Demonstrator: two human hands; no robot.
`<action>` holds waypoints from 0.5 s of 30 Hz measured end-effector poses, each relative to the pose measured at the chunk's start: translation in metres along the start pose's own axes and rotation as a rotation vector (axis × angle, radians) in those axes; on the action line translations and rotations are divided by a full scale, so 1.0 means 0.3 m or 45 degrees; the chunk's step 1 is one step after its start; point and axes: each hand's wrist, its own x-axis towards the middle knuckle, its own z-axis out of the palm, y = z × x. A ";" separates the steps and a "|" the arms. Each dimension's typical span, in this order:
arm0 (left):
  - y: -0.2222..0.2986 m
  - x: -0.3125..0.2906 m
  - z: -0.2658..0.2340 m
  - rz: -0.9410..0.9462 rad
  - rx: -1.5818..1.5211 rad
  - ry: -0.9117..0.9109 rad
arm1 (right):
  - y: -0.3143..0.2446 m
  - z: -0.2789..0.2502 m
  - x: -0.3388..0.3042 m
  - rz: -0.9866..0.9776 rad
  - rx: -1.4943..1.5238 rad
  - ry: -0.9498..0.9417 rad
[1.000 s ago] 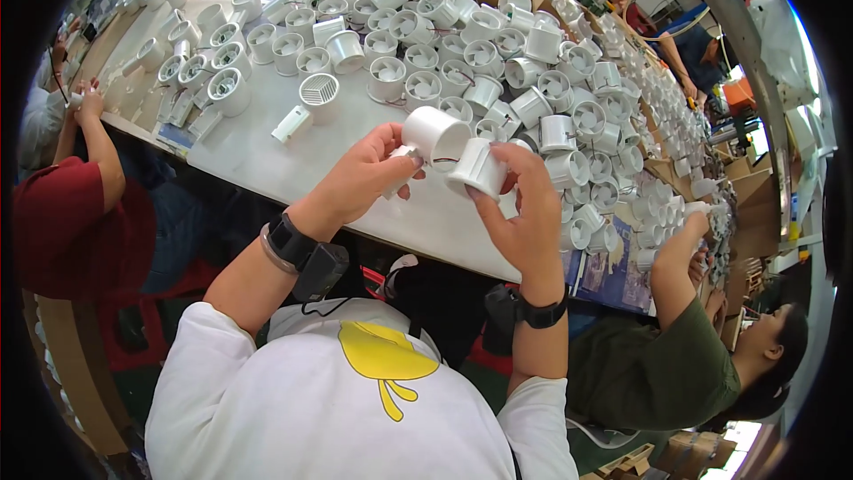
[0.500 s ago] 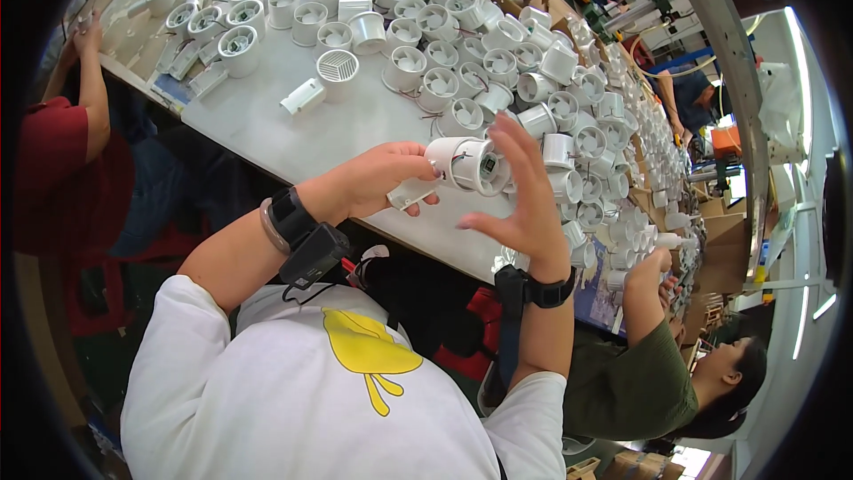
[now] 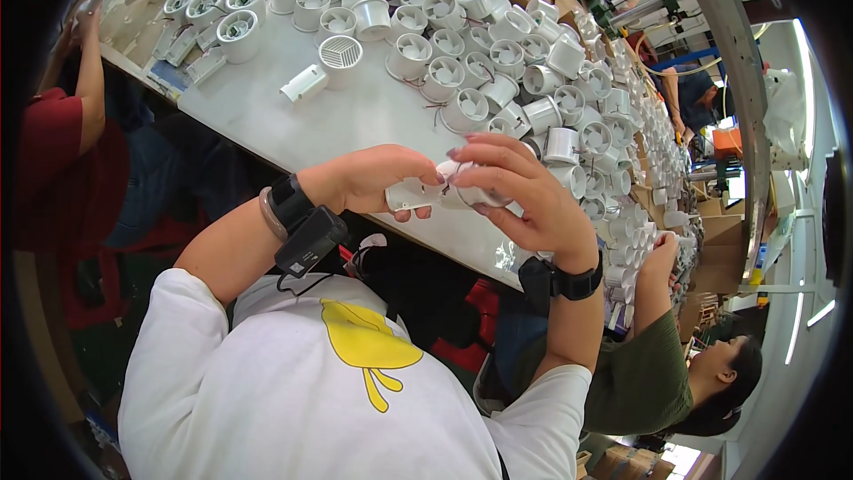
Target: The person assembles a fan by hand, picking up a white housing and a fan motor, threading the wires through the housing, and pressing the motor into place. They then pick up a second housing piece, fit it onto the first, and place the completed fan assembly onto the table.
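Observation:
Just above the near edge of the table I hold a white cylindrical fan housing (image 3: 451, 199) with a white box-like part at its left side. My left hand (image 3: 369, 180) grips its left end, thumb on top and fingertips showing below. Over the other end curl the fingers of my right hand (image 3: 529, 196), thumb beneath, hiding the open mouth of the housing. A thin dark wire shows between the two hands. Beyond them on the table stands a white housing with a slatted grille (image 3: 340, 52), a small white box (image 3: 304, 83) touching its left side.
Many white fan housings (image 3: 444, 76) crowd the table's far and right side. Housings with green circuit boards (image 3: 238, 27) stand at the far left. A person in a red sleeve (image 3: 67, 138) is at left; one in a green shirt (image 3: 644, 382) works at right, close to my right arm.
My right hand, spread apart beside the housing's open end before, has closed over that end. My left hand keeps its grip. The view has shifted slightly.

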 end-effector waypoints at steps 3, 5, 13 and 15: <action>-0.001 -0.001 0.002 -0.068 -0.074 0.027 | -0.020 -0.007 0.002 0.000 0.024 -0.010; -0.002 -0.004 0.007 0.006 -0.036 -0.008 | -0.034 0.010 0.000 0.090 0.105 0.113; -0.016 -0.001 0.016 0.131 0.001 0.044 | 0.010 0.017 -0.029 0.275 0.241 0.205; -0.015 -0.002 0.014 0.118 -0.005 0.050 | 0.025 0.015 -0.026 0.167 0.229 0.161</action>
